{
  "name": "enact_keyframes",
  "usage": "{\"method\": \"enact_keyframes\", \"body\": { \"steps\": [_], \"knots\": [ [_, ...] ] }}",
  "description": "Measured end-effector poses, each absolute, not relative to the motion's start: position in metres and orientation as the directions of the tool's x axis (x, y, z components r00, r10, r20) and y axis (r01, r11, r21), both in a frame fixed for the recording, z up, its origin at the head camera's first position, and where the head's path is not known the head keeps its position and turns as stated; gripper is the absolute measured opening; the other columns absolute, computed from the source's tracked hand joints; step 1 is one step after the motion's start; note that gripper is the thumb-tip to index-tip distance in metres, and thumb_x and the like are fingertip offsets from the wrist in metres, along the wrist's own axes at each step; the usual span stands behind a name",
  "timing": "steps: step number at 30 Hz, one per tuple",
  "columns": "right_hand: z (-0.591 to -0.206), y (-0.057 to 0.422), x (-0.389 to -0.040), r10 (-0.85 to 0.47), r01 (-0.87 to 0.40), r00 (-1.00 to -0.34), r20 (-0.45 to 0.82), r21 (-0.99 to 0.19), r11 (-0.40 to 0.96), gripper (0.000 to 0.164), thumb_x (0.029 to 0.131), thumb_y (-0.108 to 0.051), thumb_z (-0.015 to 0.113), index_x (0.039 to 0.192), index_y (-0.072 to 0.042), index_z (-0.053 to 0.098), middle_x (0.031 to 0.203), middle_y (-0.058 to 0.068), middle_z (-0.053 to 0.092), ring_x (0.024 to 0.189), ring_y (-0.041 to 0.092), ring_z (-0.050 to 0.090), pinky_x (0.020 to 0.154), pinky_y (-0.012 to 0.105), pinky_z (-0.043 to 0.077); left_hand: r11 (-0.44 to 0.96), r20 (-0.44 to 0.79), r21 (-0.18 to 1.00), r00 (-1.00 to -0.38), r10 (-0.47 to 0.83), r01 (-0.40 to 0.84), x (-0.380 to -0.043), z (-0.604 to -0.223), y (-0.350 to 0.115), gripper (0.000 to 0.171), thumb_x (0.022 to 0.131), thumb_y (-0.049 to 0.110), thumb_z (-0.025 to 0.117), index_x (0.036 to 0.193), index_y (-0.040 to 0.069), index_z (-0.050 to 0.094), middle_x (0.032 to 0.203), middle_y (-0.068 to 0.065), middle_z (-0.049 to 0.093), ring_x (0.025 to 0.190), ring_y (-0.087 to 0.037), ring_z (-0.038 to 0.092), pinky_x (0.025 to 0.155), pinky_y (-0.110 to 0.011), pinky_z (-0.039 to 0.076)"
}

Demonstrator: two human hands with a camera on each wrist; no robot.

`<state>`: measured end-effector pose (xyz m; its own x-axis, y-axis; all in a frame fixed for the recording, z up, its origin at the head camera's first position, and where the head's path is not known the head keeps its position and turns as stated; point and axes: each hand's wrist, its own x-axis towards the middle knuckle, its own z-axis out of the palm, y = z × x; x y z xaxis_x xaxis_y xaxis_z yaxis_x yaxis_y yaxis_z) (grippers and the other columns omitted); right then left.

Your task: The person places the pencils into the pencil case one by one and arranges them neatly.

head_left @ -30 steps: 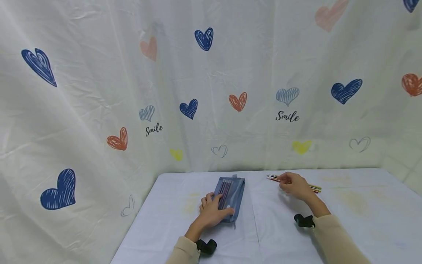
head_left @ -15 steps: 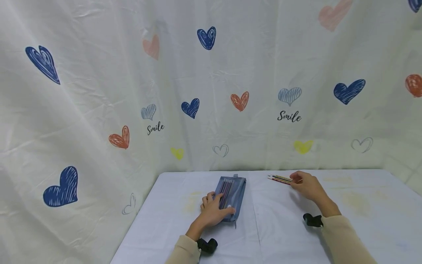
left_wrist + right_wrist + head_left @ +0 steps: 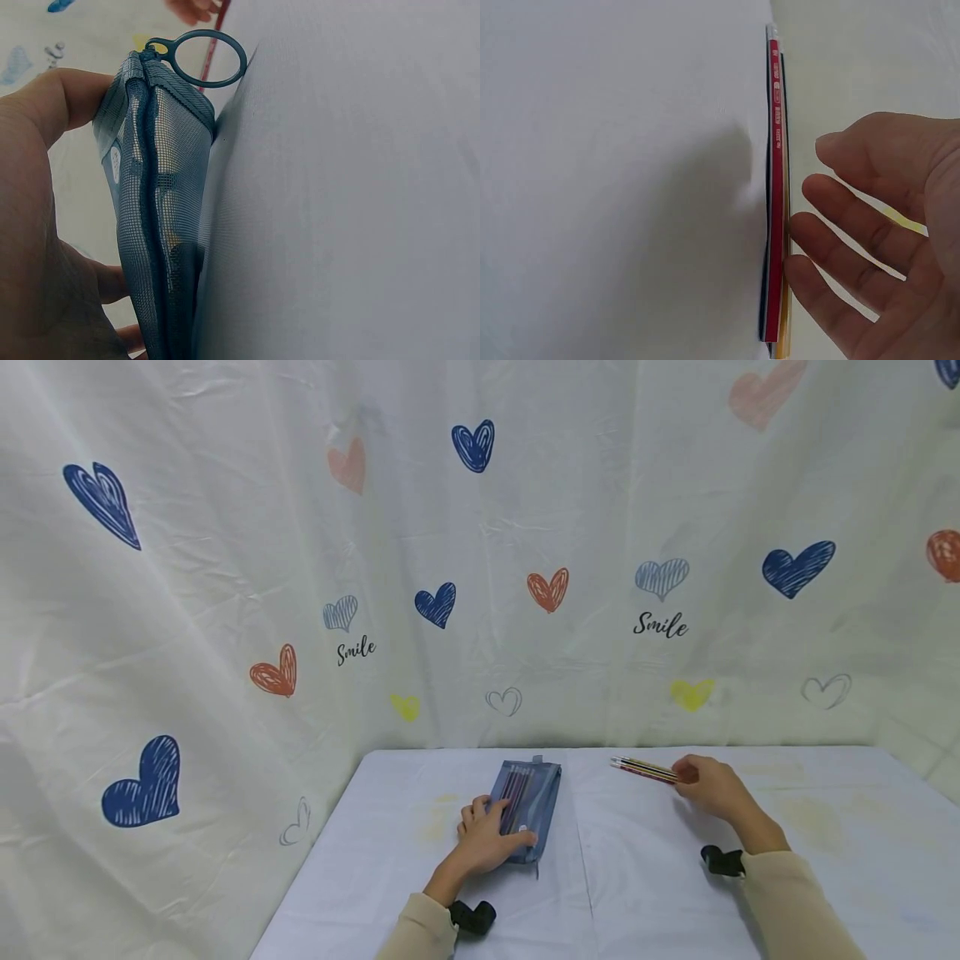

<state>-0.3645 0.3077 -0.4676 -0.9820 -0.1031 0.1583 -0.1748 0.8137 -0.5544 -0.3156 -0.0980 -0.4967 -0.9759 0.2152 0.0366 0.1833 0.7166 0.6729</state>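
A blue mesh pencil case (image 3: 546,802) lies flat on the white-covered table, with several dark pencils (image 3: 513,787) showing at its left side. Spread across its near part is my left hand (image 3: 482,842), thumb on the near right corner. The left wrist view shows the case's zip edge and its ring pull (image 3: 210,33). To the right, a small bundle of striped pencils (image 3: 643,768) rests on the table, a red pencil (image 3: 775,210) facing the right wrist camera. My right hand (image 3: 716,792) is at the bundle's right end, its fingers loose with fingertips right beside the pencils.
The table's white cloth (image 3: 622,877) has faint yellowish stains. Close behind its far edge hangs a white curtain (image 3: 585,510) printed with hearts and "Smile". Each wrist carries a small black camera (image 3: 472,918).
My right hand has slid rightward along the pencils to their right end, uncovering more of their length; the bundle stays put. The left hand stays on the case. The head view shifts slightly.
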Motion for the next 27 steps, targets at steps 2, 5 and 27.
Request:
{"method": "enact_keyframes", "body": {
  "steps": [2,5,27],
  "knots": [
    [-0.4674,0.308,-0.3642,-0.1,-0.162,-0.985,0.142,-0.547,0.821,0.03,0.088,-0.007,0.069,0.114,0.009,0.066,0.106,0.023,0.071,0.098,0.036,0.066,0.081,0.047,0.053,0.714,0.039,0.675,-0.975,0.218,0.186,-0.3152,-0.4962,-0.0976,0.09,0.085,0.06,0.07,0.155,0.011,0.043,0.16,-0.021,0.025,0.139,-0.042,0.024,0.108,-0.068,0.021],
    [-0.4668,0.3079,-0.3647,-0.097,-0.141,-0.989,0.11,-0.536,0.832,0.03,0.087,-0.007,0.069,0.113,0.009,0.065,0.104,0.022,0.07,0.094,0.033,0.065,0.08,0.047,0.053,0.713,0.039,0.676,-0.975,0.218,0.186,-0.3149,-0.496,-0.0973,0.09,0.085,0.06,0.069,0.155,0.01,0.043,0.16,-0.021,0.025,0.139,-0.041,0.024,0.108,-0.068,0.021],
    [-0.4734,0.312,-0.3657,-0.159,-0.183,-0.983,0.09,-0.458,0.87,0.027,0.079,0.006,0.066,0.105,0.001,0.07,0.092,0.012,0.065,0.085,0.028,0.058,0.077,0.047,0.049,0.729,0.014,0.668,-0.982,0.188,0.149,-0.3213,-0.5053,-0.0963,0.092,0.083,0.064,0.069,0.156,0.015,0.042,0.162,-0.016,0.024,0.143,-0.038,0.021,0.112,-0.065,0.019]
  ]
}}
